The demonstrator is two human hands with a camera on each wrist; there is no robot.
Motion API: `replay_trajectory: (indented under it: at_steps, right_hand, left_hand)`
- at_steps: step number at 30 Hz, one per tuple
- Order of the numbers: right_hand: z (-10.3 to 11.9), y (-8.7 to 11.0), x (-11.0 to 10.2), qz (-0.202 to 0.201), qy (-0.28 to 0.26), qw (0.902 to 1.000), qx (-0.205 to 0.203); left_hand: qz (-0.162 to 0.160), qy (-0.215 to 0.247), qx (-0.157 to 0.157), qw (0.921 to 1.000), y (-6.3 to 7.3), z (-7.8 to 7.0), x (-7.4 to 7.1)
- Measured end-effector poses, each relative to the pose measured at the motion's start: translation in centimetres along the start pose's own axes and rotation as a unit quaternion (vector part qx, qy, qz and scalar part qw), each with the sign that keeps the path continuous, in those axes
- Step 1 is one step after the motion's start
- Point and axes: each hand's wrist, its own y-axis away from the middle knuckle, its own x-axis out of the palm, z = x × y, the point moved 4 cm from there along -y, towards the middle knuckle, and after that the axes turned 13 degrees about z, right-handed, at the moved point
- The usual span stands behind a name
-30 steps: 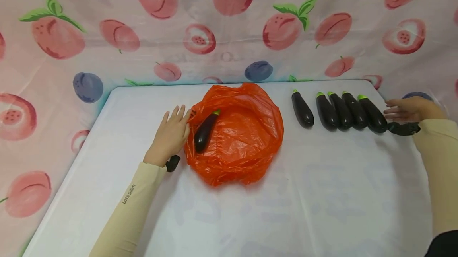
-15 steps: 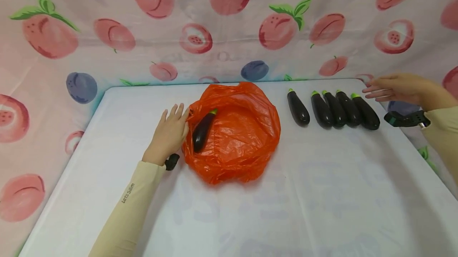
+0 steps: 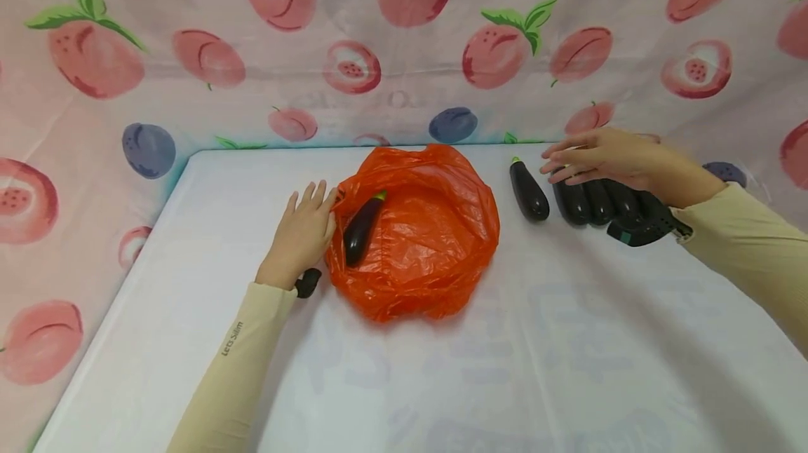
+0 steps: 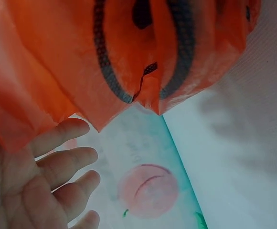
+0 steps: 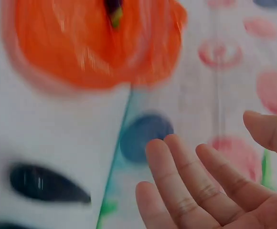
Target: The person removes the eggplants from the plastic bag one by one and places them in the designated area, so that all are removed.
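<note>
An orange plastic bag (image 3: pixel 429 242) lies spread with its mouth up in the middle of the table, and one eggplant (image 3: pixel 363 230) rests inside on its left. My left hand (image 3: pixel 299 234) touches the bag's left rim, fingers straight; in the left wrist view the palm faces the orange film (image 4: pixel 47 71). My right hand (image 3: pixel 621 162) hovers palm down above a row of eggplants (image 3: pixel 571 200), partly covering them, with nothing in its fingers. A lone eggplant (image 3: pixel 529 190) lies just left of those fingertips. In the right wrist view the right hand's fingers (image 5: pixel 196 191) are extended and spread.
The white table (image 3: pixel 404 383) backs onto a curtain (image 3: pixel 404 53) printed with peaches and plums. A dark wrist camera (image 3: pixel 637 230) sits under the right wrist, and another (image 3: pixel 308 283) under the left.
My right hand has moved left from the table's right edge, over the eggplant row toward the lone eggplant. The left hand stays at the bag's rim.
</note>
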Motion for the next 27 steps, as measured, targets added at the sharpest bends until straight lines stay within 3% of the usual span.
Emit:
replay_trajectory:
  at_steps: [5, 10, 18, 27]
  right_hand:
    - [3.2, -2.5, 3.6, 0.024, 0.008, 0.9997, 0.000]
    - [4.9, -5.2, 6.7, 0.065, -0.011, 0.9977, -0.017]
    - [5.9, -9.8, 10.7, 0.113, -0.037, 0.9927, -0.019]
    - [6.3, -13.8, 13.0, 0.133, -0.065, 0.9888, -0.018]
  left_hand:
    - [0.001, 0.010, -0.005, 0.9999, 0.1, 0.2, 0.0]
    - [0.001, 0.012, -0.005, 0.9999, 0.1, 0.3, 0.0]
    - [-0.003, 0.013, -0.007, 0.9999, 0.1, 0.3, -0.2]
    - [-0.001, 0.012, -0.009, 0.9999, 0.1, 0.2, -0.2]
